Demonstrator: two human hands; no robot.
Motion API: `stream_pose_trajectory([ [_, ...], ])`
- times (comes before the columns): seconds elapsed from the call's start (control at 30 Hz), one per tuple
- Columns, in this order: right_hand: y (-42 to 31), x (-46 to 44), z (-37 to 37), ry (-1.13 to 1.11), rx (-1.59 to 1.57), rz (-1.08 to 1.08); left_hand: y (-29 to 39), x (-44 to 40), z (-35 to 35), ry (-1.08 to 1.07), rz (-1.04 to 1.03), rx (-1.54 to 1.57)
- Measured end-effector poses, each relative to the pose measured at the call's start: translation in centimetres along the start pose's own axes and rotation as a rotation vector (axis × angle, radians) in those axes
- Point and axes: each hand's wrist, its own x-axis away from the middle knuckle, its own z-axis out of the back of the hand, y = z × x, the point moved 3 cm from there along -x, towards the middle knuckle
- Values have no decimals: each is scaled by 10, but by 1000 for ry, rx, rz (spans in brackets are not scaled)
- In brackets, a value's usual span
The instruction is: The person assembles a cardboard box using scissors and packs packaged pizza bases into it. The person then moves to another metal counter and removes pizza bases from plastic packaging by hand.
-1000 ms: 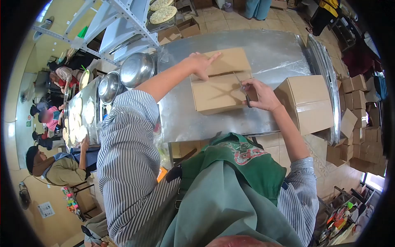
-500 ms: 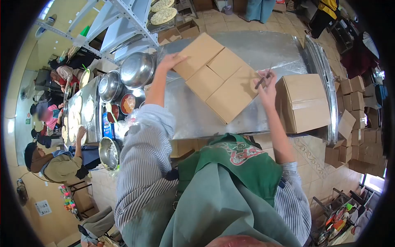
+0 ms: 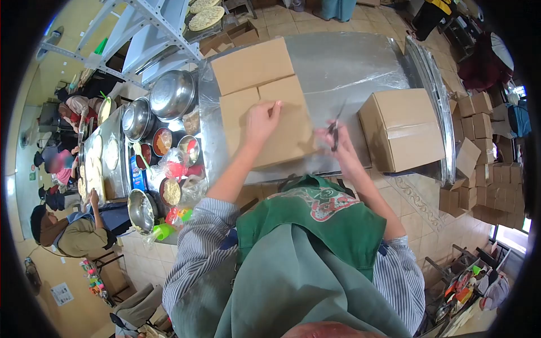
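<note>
A brown cardboard box lies on the metal-topped table in front of me, one end flap spread outward at the far side. Over its middle, near the seam between flaps, is my left hand, thumb and fingers drawn together; whatever is between them is too small to make out. My right hand, slightly blurred, is at the box's right edge. It is closed around dark-handled scissors, whose blades point away from me. To the right stands a closed, taped cardboard box.
Steel bowls and food containers crowd the left side. A white metal rack rises at the far left. Stacked sheets edge the table's right side, with cartons beyond. A co-worker works at the left.
The box has turned and come down nearer to me on the table. My left hand has left its far corner and moved over its middle. My right hand has shifted left and closer.
</note>
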Motion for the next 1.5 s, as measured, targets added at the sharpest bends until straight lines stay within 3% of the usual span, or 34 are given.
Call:
stream_pose_trajectory([
  [0.07, -7, 10, 13, -160, 45, -218, 6, 9, 4, -55, 178, 43],
  [0.17, -64, -1, 26, -205, 1114, -19, 2, 19, 6, -48, 140, 28],
  [0.2, -70, -7, 32, -209, 1261, 159, 1, 18, 5, -75, 139, 20],
  [0.3, -99, -26, 25, -469, 1429, 316, -4, 16, 2, -137, 132, 26],
  [0.43, -108, -59, 10, -692, 1570, 367, -1, 21, 5, -180, 112, 54],
  [0.67, -103, -95, -14, -860, 1739, 438, -3, 24, 6, -128, 114, 87],
  [0.87, -111, -91, -31, -948, 1854, 742, -3, 24, 6, -163, 151, 78],
  [0.97, -116, -92, -37, -999, 1878, 789, -3, 24, 5, -150, 159, 90],
  [1.17, -135, -78, -23, -939, 1898, 590, -10, 24, 2, -133, 108, 97],
  [1.37, -129, -90, -18, -849, 1830, 651, -12, 24, 0, -120, 78, 47],
  [1.5, -112, -98, -31, -962, 1813, 670, -11, 25, 0, -82, 61, 101],
])
